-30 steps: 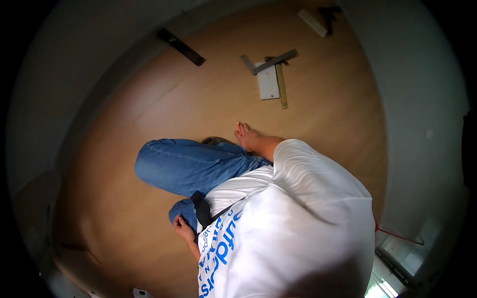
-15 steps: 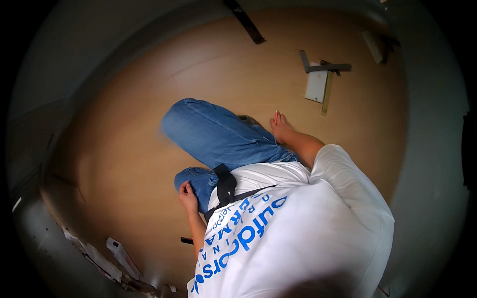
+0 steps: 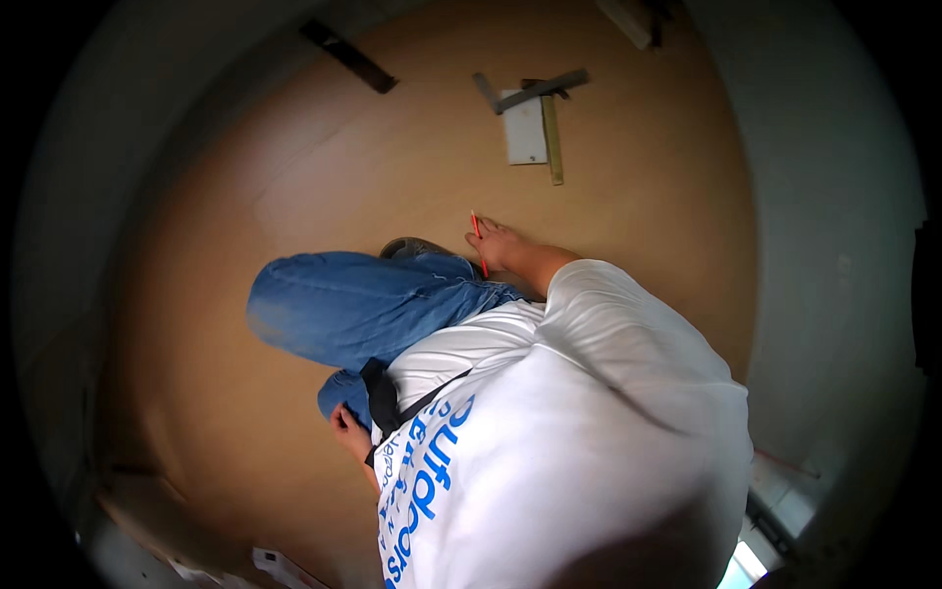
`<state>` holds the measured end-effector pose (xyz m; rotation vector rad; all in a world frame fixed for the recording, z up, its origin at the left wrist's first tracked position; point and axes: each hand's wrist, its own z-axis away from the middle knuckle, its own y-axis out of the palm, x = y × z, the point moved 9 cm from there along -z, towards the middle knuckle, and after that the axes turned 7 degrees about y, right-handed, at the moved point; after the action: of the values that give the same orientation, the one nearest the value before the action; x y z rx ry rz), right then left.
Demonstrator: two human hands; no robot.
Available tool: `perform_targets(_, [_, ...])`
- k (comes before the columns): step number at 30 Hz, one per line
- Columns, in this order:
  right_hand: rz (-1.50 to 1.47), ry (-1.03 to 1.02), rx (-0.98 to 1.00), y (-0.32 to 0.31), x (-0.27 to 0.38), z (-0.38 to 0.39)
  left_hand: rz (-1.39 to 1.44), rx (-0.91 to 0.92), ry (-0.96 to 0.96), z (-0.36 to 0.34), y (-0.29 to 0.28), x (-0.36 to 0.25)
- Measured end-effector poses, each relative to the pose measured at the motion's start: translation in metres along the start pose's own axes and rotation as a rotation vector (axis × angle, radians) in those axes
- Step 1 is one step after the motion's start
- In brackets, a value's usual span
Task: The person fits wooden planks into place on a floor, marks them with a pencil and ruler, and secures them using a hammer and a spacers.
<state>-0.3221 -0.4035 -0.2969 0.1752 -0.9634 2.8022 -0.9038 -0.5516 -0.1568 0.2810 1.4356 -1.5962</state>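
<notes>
Head view: red pencil (image 3: 475, 224) in right hand (image 3: 497, 244), left hand (image 3: 351, 430) beside blue jeans (image 3: 339, 306), its grip unclear.

And there it is, bold blue lettering (image 3: 425, 499) running down the front of the white shirt (image 3: 628, 432): one big line slanting toward the lower edge, smaller rows packed in to its left, bunched up by the folds just below the black strap (image 3: 380, 395), the smallest of them too small and warped to read
</notes>
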Motion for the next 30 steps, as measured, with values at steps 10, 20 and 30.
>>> perform_targets(10, [-0.040, 0.141, 0.107, 0.037, -0.018, 0.087, 0.194, 0.194, -0.130, -0.046, -0.010, 0.068])
perform_targets(20, [-0.082, 0.067, 0.036, 0.046, -0.014, 0.045, 0.184, 0.122, -0.144, -0.057, -0.002, 0.065])
perform_targets(30, [-0.042, 0.058, 0.176, 0.044, -0.063, -0.015, 0.591, -0.382, -0.452, 0.003, -0.026, 0.124])
